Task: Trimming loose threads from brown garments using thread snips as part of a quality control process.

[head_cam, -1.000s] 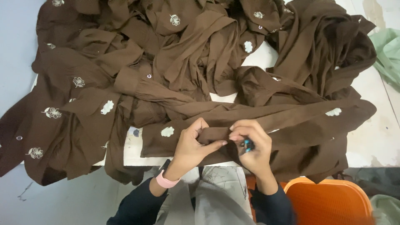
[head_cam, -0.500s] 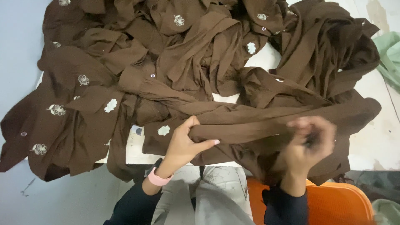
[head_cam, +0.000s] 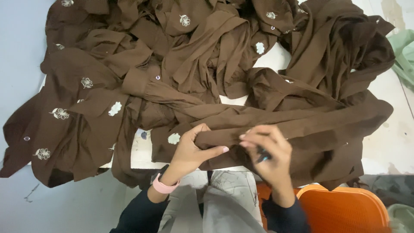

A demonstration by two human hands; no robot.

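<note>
Holding a folded strip of brown cloth [head_cam: 224, 136] at the near edge of a white table [head_cam: 384, 146].
Left hand [head_cam: 192, 149] pinches the strip between thumb and fingers; right hand [head_cam: 267, 151], just beside it, is closed on the same strip and grips a small blue tool [head_cam: 263, 157]. Heaped brown garments [head_cam: 181, 64] with white flower patches cover the table. An orange chair [head_cam: 345, 209] stands at lower right.

White table [head_cam: 388, 146]; brown embroidered garments [head_cam: 207, 73] heaped across it
</note>
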